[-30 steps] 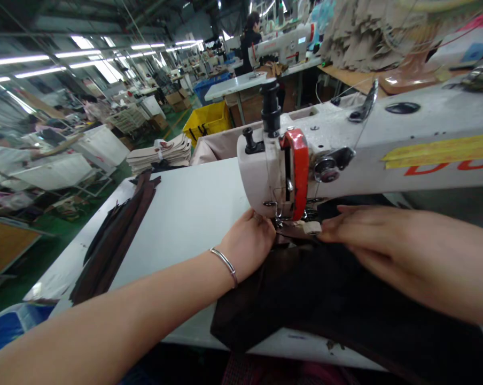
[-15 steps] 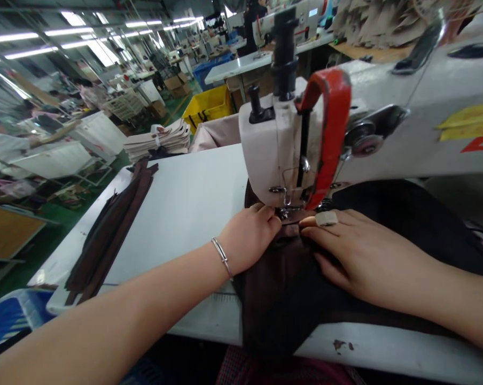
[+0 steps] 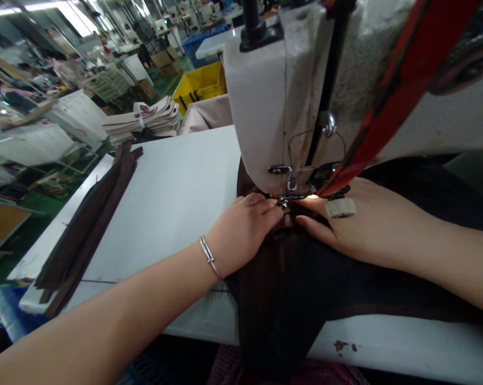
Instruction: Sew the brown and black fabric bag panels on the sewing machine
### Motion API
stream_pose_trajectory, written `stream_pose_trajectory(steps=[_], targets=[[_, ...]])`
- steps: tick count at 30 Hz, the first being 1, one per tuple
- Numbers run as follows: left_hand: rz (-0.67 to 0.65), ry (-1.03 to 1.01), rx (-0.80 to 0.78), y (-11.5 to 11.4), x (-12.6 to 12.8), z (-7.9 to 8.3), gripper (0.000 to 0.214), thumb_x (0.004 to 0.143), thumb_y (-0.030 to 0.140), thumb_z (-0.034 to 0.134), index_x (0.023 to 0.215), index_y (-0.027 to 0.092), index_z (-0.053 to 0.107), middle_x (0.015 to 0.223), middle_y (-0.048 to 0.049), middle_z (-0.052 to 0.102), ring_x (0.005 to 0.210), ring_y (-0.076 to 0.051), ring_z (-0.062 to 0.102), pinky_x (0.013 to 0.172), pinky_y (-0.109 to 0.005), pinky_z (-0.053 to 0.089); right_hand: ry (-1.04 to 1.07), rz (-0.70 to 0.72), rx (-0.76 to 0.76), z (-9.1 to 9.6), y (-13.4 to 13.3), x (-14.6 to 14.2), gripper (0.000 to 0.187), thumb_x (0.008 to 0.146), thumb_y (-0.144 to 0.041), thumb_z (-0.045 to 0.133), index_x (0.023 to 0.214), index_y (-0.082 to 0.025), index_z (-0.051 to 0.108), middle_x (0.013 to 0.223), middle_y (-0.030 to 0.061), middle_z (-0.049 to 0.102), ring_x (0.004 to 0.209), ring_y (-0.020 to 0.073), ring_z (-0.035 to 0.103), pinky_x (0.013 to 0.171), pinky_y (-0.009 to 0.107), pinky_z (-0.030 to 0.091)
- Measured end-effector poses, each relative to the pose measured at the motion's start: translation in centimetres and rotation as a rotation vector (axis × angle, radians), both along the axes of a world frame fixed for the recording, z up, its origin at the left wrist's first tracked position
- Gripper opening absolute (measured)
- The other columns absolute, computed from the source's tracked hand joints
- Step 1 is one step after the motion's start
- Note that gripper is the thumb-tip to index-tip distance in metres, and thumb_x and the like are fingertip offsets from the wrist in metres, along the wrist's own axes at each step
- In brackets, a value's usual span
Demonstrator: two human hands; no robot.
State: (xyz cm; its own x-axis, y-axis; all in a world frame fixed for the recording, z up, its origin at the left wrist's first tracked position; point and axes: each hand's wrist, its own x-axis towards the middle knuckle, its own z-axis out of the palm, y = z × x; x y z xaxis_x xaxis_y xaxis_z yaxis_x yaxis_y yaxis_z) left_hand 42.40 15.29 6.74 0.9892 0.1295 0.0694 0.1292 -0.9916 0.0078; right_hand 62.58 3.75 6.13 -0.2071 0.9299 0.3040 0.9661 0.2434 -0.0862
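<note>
Dark brown and black fabric (image 3: 281,299) lies under the head of a sewing machine (image 3: 261,112) and hangs over the table's front edge. My left hand (image 3: 241,230), with a bracelet (image 3: 210,256) at the wrist, is closed on the fabric just left of the presser foot (image 3: 282,202). Flat on the cloth to the right of the foot rests my right hand (image 3: 373,219), thumb apart from the stretched fingers. A wide pale band (image 3: 341,208) circles one of its fingers. Its fingertips are partly hidden behind the machine's red guard (image 3: 389,101).
Long dark fabric strips (image 3: 93,224) lie along the left of the white table (image 3: 177,187). Behind it are a tied stack of pale pieces (image 3: 145,122) and a yellow crate (image 3: 201,85). A blue basket (image 3: 13,310) stands at lower left. People work in the background.
My view has come closer to the machine. My right hand has slid forward beside the presser foot, its thumb apart from the fingers. The left hand stays on the fabric, close to the foot.
</note>
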Motion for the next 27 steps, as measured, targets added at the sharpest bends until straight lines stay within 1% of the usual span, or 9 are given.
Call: stream_pose_trajectory(steps=[4,8,11,13,17,21,23,25,27], targets=[[0.029,0.067,0.033,-0.5,0.3,0.2,0.021,0.101,0.016,0.042,0.110,0.012,0.061,0.117,-0.0102,0.066,0.110,-0.025,0.059,0.098,-0.040,0.050,-0.233,-0.079,-0.026,0.1,0.9,-0.1,0.037,0.095,-0.042,0.045,0.103,-0.018,0.073,0.090,0.0165,0.069,0.087,0.0378,0.063,0.070,0.051,0.050],[0.045,0.081,0.048,-1.1,0.5,0.4,0.024,0.102,0.017,0.041,0.109,0.010,0.063,0.111,-0.0115,0.066,0.105,-0.025,0.061,0.096,-0.040,0.052,-0.154,0.015,0.019,0.3,-0.3,0.0,0.026,0.094,-0.030,0.050,0.106,-0.020,0.071,0.115,0.0145,0.068,0.112,0.0380,0.059,0.087,0.053,0.048],[0.063,0.054,0.036,-0.9,0.4,0.6,0.025,0.101,0.018,0.044,0.110,0.010,0.065,0.110,-0.0111,0.067,0.103,-0.025,0.062,0.093,-0.039,0.053,-0.036,0.143,0.034,-0.2,-1.9,-0.2,0.031,0.094,-0.017,0.048,0.120,-0.022,0.065,0.128,0.0074,0.066,0.119,0.0301,0.057,0.095,0.049,0.047],[0.095,0.013,0.018,-0.7,0.5,0.7,0.023,0.100,0.020,0.047,0.107,0.013,0.068,0.107,-0.0088,0.069,0.098,-0.024,0.064,0.089,-0.037,0.054,0.050,0.168,0.016,-0.5,-2.6,-0.4,0.034,0.094,-0.015,0.048,0.123,-0.023,0.063,0.129,0.0051,0.066,0.116,0.0260,0.060,0.094,0.045,0.049],[0.154,-0.067,0.006,-0.1,0.8,1.0,0.017,0.092,0.015,0.058,0.102,0.018,0.072,0.099,-0.0045,0.073,0.093,-0.022,0.067,0.085,-0.033,0.054,0.136,0.178,-0.014,-0.6,-2.6,-0.9,0.034,0.091,-0.015,0.049,0.118,-0.023,0.067,0.123,0.0052,0.069,0.107,0.0252,0.064,0.088,0.043,0.052],[0.215,-0.057,-0.038,0.2,1.2,1.4,0.022,0.083,0.012,0.064,0.100,0.021,0.074,0.100,-0.0017,0.075,0.094,-0.022,0.069,0.080,-0.032,0.053,0.103,0.234,-0.012,-0.4,-2.2,-1.2,0.043,0.089,-0.013,0.047,0.128,-0.024,0.062,0.134,-0.0002,0.064,0.118,0.0236,0.061,0.095,0.042,0.049],[0.227,-0.062,-0.051,0.3,1.2,1.7,0.018,0.085,0.018,0.065,0.100,0.022,0.075,0.099,-0.0015,0.075,0.091,-0.022,0.070,0.076,-0.032,0.053,0.076,0.234,-0.003,-0.5,-2.2,-1.4,0.042,0.089,-0.013,0.046,0.125,-0.024,0.063,0.136,-0.0020,0.062,0.121,0.0240,0.059,0.095,0.042,0.049],[0.233,-0.054,-0.030,0.5,1.1,1.8,0.016,0.089,0.024,0.062,0.099,0.022,0.075,0.096,-0.0021,0.076,0.088,-0.023,0.070,0.071,-0.032,0.051,0.060,0.226,-0.015,-0.6,-2.4,-1.5,0.040,0.090,-0.014,0.045,0.124,-0.024,0.063,0.136,-0.0030,0.063,0.117,0.0243,0.061,0.088,0.042,0.051],[0.235,-0.031,0.006,0.6,1.0,1.9,0.019,0.094,0.023,0.057,0.097,0.022,0.075,0.093,-0.0027,0.076,0.085,-0.023,0.071,0.067,-0.032,0.049,0.058,0.218,-0.038,-0.6,-2.7,-1.5,0.039,0.091,-0.016,0.044,0.124,-0.026,0.063,0.136,-0.0050,0.062,0.113,0.0238,0.062,0.081,0.041,0.051]])
